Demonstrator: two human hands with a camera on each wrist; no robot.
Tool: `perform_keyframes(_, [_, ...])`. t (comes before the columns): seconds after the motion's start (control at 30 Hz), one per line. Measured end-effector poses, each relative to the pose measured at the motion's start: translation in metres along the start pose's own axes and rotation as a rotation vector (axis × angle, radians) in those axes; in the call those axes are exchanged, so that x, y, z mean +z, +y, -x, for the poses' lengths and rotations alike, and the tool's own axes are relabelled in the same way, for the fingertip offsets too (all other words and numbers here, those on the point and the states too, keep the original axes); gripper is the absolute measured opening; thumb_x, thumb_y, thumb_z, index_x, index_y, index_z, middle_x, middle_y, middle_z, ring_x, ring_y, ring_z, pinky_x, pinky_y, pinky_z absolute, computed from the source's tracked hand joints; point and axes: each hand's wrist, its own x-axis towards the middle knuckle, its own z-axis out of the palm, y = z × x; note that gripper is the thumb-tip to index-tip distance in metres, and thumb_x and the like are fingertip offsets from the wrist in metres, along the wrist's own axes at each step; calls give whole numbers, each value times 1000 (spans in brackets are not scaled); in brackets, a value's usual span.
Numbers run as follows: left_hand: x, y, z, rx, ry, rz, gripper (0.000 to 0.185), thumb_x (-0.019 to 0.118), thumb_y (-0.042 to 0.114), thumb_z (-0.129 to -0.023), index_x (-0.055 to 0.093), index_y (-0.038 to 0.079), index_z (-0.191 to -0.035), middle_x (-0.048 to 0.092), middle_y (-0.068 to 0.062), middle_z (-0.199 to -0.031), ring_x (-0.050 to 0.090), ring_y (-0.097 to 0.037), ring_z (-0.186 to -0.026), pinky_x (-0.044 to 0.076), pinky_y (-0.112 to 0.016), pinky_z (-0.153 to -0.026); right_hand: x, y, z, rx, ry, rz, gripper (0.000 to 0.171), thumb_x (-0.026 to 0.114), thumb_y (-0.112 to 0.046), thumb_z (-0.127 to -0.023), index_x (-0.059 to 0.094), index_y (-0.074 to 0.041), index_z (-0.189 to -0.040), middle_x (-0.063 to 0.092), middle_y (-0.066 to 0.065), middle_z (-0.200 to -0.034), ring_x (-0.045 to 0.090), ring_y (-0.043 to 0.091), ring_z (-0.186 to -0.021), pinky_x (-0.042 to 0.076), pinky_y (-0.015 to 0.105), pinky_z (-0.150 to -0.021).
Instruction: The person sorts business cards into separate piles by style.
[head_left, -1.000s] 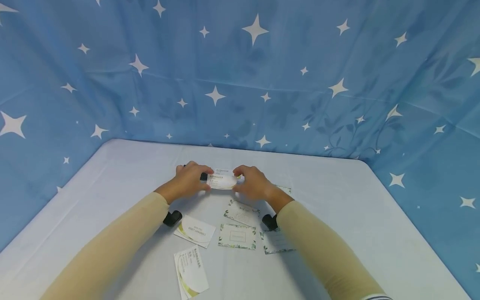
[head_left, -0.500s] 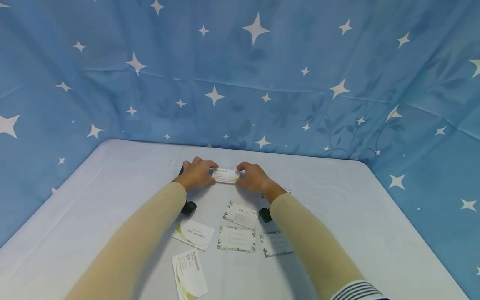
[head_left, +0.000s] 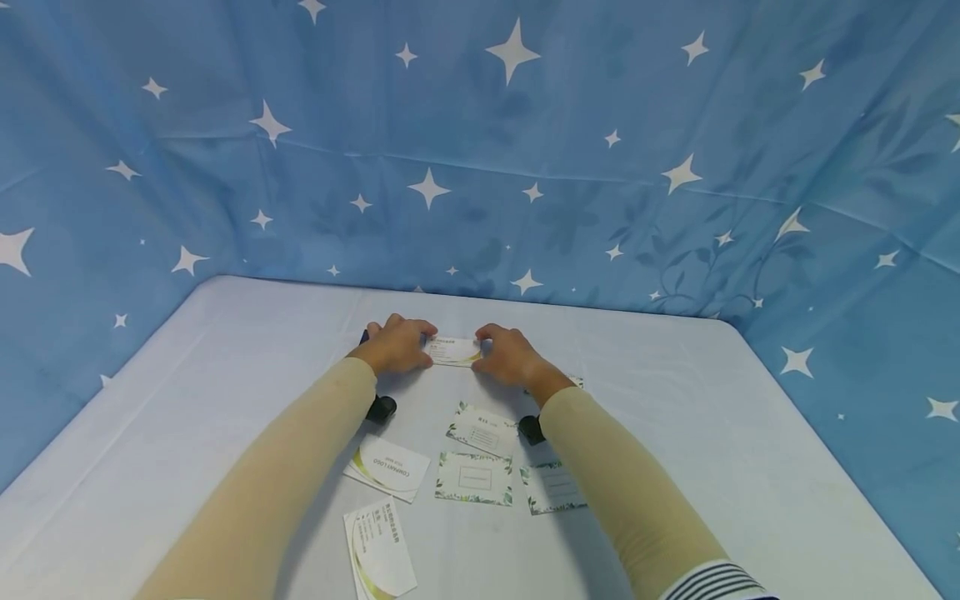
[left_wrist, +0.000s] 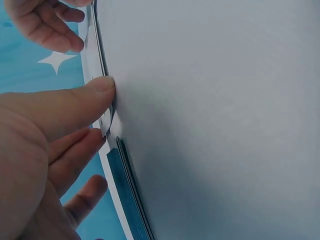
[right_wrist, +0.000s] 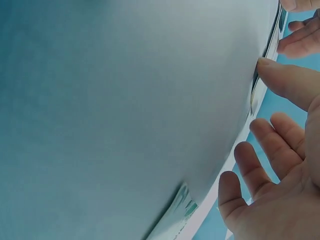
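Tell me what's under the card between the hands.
The wrist views show edges of what look like more cards beneath the card; their faces are covered, so print and number can't be told.

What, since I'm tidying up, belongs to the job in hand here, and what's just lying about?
Seemingly in the job:
white cards, pinched between both hands
left hand
right hand

Apparently lying about, though perhaps still wanted:
gold-curved cards at front left
leaf-bordered cards
blue item near the left hand

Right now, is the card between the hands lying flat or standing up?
Flat: the card shows its printed face upward, and both wrist cameras see it nearly edge-on.
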Motion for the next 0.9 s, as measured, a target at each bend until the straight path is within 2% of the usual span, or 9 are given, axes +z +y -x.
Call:
perform_keyframes(0.3, [-2,2,3,6,-9,19,55,73,26,-93,56,18,-144,55,-7,-140,38,-31,-128,21,-55,-99,-3,2,3,-21,-5,9,57,72,-24,-92,51,-9,-144,50,10,-147,39,30,-139,26,45,-115])
perform_keyframes(0.47, [0,3,4,1,-29,2,56,72,26,-94,54,18,-146,54,-8,-140,38,-32,-129,21,-56,-99,-1,2,5,-1,-18,13,59,72,-25,-92,50,-9,-145,50,9,-147,39,30,-138,27,45,-114])
perform_keyframes(0.63, [0,5,8,5,-13,-4,58,73,28,-93,53,19,-147,53,-9,-142,36,-32,-130,21,-55,-99,1,2,7,22,-1,2,62,75,-28,-90,50,-13,-145,49,8,-147,41,29,-135,29,47,-113])
perform_keyframes(0.73, [-2,4,11,12,-7,11,60,74,30,-92,53,20,-147,52,-9,-142,36,-31,-129,21,-55,-98,0,1,10,-18,32,-21,62,76,-31,-89,52,-13,-143,52,7,-144,46,28,-131,34,46,-110])
perform_keyframes(0.9, [-5,-5,22,34,18,31,61,76,37,-90,55,21,-145,55,-8,-139,38,-30,-127,21,-55,-96,-2,-10,20,-140,61,-87,61,77,-33,-89,55,-10,-141,57,6,-139,50,27,-127,39,44,-105])
